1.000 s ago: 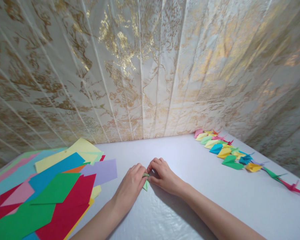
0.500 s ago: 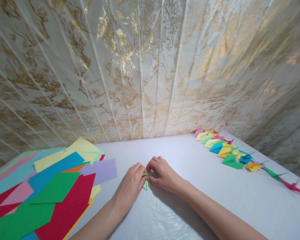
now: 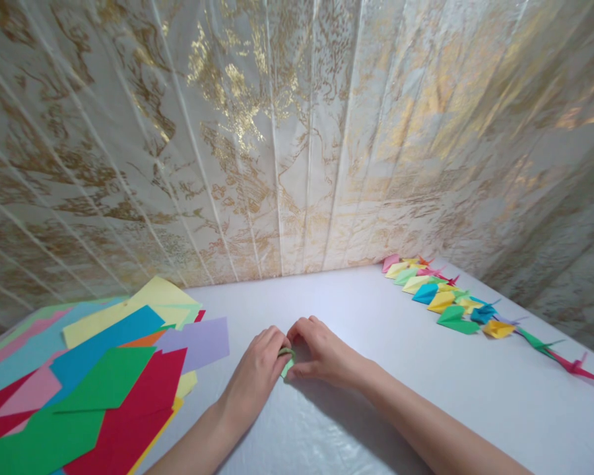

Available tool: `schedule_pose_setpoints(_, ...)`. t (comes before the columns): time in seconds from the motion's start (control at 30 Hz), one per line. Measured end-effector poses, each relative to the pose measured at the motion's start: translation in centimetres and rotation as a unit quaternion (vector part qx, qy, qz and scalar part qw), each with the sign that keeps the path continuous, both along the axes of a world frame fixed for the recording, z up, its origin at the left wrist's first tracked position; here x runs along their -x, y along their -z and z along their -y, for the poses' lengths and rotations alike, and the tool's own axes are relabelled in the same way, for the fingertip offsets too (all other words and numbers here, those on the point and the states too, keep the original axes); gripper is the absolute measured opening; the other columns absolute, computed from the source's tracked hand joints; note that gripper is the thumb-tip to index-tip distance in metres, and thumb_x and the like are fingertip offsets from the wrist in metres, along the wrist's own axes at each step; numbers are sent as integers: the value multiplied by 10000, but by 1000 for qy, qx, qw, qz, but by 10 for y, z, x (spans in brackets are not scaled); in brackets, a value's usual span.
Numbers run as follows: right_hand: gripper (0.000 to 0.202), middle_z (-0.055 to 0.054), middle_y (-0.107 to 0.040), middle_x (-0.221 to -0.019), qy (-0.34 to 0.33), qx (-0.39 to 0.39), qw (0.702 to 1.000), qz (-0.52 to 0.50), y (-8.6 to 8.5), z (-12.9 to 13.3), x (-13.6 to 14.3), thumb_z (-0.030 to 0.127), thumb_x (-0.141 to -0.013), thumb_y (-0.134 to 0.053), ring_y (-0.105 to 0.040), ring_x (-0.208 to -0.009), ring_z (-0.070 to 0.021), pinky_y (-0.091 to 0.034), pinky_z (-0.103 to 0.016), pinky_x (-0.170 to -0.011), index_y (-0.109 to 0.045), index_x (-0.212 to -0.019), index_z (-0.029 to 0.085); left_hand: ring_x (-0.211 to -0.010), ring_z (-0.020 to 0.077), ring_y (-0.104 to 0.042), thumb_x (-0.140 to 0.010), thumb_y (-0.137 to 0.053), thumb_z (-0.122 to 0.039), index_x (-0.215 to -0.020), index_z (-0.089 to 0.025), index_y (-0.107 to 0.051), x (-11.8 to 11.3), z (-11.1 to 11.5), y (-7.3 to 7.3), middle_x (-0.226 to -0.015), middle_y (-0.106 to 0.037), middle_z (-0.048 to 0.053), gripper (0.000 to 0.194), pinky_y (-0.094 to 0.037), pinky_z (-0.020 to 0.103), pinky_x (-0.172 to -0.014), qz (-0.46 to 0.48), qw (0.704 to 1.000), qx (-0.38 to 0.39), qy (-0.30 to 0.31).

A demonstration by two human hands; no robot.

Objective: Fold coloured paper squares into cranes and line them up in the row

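A small folded piece of light green paper is held low over the white table, between my two hands. My left hand grips its left side, fingers closed around it and partly covering it. From the right, my right hand curves round with its thumb at the paper's lower part and its index finger at the upper edge by the left fingertips. Much of the paper is hidden behind the fingers.
Overlapping coloured paper sheets spread over the left side. Folded paper figures lie in rows at the back right, down to a red one. A patterned curtain hangs behind the table.
My right thumb has moved down and left to the paper's lower tip. The paper has shifted slightly within the fingers, and the view has moved a little.
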State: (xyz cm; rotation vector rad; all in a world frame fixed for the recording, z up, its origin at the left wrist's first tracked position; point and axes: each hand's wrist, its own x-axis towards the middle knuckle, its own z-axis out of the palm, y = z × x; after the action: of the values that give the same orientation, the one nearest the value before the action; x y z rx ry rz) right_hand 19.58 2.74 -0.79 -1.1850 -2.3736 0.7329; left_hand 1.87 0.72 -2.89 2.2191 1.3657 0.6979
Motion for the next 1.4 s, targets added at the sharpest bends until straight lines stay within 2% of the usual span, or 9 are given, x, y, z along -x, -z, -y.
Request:
schedule_pose_setpoints(0.17,315,31,-644,-842,-12,2,1000,-25,4,-2,4,82,-816,-658,-588,-702,-123,-419,-205,-638,-490,-1051,209,-904,179,-659,-804,-510,-45,-927,-246,-449,5,-1,-12,-943,-650,2,244,-508,293,-813,33,999,42,-6)
schedule_pose_setpoints(0.27,378,10,-661,-824,-10,-19,1000,-8,6,0,10,66,-794,-615,-591,-680,-149,-399,-222,-613,-490,-1129,187,-959,161,-679,-807,-530,-75,-991,-251,-475,12,-1,-23,-1006,-680,-1,260,-516,267,-857,32,998,61,-11)
schedule_pose_setpoints(0.33,411,-23,-677,-819,-9,-36,999,8,7,0,15,92,-780,-619,-604,-706,-186,-401,-250,-630,-513,-1171,162,-1024,202,-656,-780,-569,-98,-1004,-237,-492,15,0,-26,-1054,-667,32,274,-504,322,-901,13,998,55,-40)
schedule_pose_setpoints(0.47,394,-89,-718,-911,-18,-58,998,26,12,-2,18,72,-772,-581,-645,-811,-231,-425,-287,-711,-602,-1157,155,-1020,293,-588,-729,-603,-123,-926,-219,-502,12,11,-18,-1005,-616,64,241,-462,449,-900,-36,993,18,-108)
schedule_pose_setpoints(0.67,353,-46,-731,-952,-49,-57,997,-6,15,-6,12,24,-801,-532,-669,-865,-188,-444,-251,-773,-685,-1065,202,-1042,291,-540,-756,-580,-119,-1014,-223,-486,2,31,4,-1041,-576,58,294,-423,467,-912,-55,987,-37,-145)
schedule_pose_setpoints(0.93,209,-8,-681,-865,-94,-1,993,-66,1,-7,1,83,-833,-595,-635,-781,-149,-472,-227,-757,-744,-914,205,-999,271,-534,-794,-566,-100,-962,-235,-496,6,32,10,-1062,-579,49,226,-432,465,-868,-39,990,-60,-121)
schedule_pose_setpoints(1.03,199,-9,-675,-849,-82,20,992,-89,1,-7,0,91,-856,-582,-615,-751,-137,-467,-222,-730,-747,-904,192,-1019,269,-531,-814,-588,-114,-957,-232,-522,9,33,9,-1084,-580,50,197,-442,462,-876,-36,992,-56,-104)
schedule_pose_setpoints(1.2,288,8,-675,-801,-50,51,991,-117,6,-9,2,-31,-760,-541,-588,-700,-115,-438,-193,-657,-724,-867,164,-1067,273,-529,-833,-603,-109,-966,-234,-571,11,35,6,-1117,-580,47,186,-460,466,-895,-37,995,-53,-79)
schedule_pose_setpoints(1.4,247,26,-660,-774,-33,70,989,-125,7,-10,1,2,-792,-556,-576,-670,-113,-435,-193,-628,-674,-934,166,-1157,284,-503,-873,-586,-95,-1029,-258,-619,11,37,4,-1215,-579,55,228,-460,490,-957,-45,995,-78,-47)
